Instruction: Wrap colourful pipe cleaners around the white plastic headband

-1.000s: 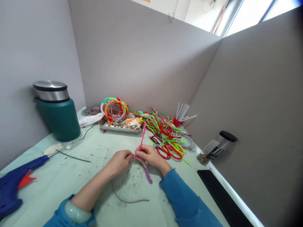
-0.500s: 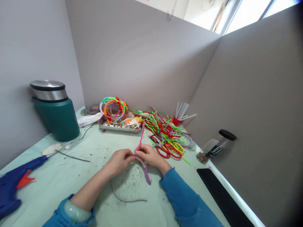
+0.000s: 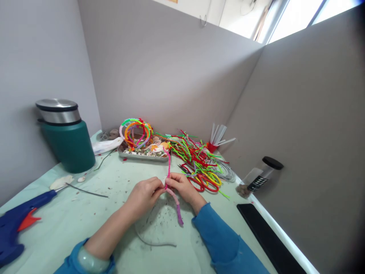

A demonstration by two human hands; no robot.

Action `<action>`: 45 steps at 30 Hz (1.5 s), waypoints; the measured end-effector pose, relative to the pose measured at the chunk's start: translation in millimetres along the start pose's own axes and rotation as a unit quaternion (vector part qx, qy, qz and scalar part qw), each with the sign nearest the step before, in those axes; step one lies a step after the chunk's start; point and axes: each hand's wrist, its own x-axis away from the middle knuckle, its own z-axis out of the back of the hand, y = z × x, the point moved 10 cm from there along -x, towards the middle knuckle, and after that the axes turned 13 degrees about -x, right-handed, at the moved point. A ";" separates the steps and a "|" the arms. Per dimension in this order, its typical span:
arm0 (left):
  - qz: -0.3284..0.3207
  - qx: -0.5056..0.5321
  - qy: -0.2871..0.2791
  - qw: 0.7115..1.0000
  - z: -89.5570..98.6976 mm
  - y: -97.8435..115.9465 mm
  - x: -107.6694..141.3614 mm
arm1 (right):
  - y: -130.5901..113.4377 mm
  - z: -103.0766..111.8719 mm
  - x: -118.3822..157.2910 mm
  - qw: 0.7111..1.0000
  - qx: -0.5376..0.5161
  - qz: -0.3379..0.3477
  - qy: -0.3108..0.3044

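My left hand (image 3: 145,194) is closed in a pinch at the junction of a bright pink pipe cleaner (image 3: 169,163) and a wrapped strip (image 3: 178,213), pale pink turning purple. The strip hangs down between my hands, its purple end low over the table. My right hand (image 3: 182,188) meets the left there, thumb and fingers pinching the pink pipe cleaner, whose free end rises and bends left at its tip. Below my left hand a thin grey cord (image 3: 155,244) curves over the table; its upper end is hidden by the hand.
Behind stand a metal tray (image 3: 142,156) of shells and buttons with wrapped rings (image 3: 137,133) and a heap of pipe cleaners (image 3: 194,152). Red-handled scissors (image 3: 209,183) lie right. A glue gun (image 3: 28,207) and green flask (image 3: 67,146) are left, a tipped jar (image 3: 262,177) right.
Both hands have shifted slightly to the right. The pink pipe cleaner's free end has swung left and now bends over at the top. The purple end hangs a little lower.
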 end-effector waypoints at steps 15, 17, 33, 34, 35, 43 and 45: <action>-0.076 -0.025 0.140 0.987 35.8 23.6 10.3 | 27.8 -25.0 5.2 0.974 -0.167 -0.148 -0.048; -0.074 -0.021 0.138 0.987 34.3 22.8 10.2 | 33.1 -24.7 4.8 0.973 -0.161 -0.156 -0.050; 0.166 0.273 0.139 0.937 32.6 -37.4 4.8 | 0.6 -31.3 3.6 0.993 -0.103 -0.023 -0.047; 0.198 0.299 0.127 0.925 24.7 -45.0 5.3 | 1.3 -27.0 2.2 0.995 -0.090 -0.013 -0.031; 0.229 0.317 0.113 0.913 16.7 -51.8 6.2 | 2.9 -22.6 0.7 0.997 -0.078 -0.007 -0.017; 0.325 0.409 -0.024 0.853 -29.0 -62.1 11.9 | 19.1 -19.8 1.1 0.997 -0.044 -0.053 -0.024; 0.325 0.434 -0.056 0.838 -36.0 -59.7 13.1 | 21.6 -17.8 1.3 0.997 -0.044 -0.064 -0.023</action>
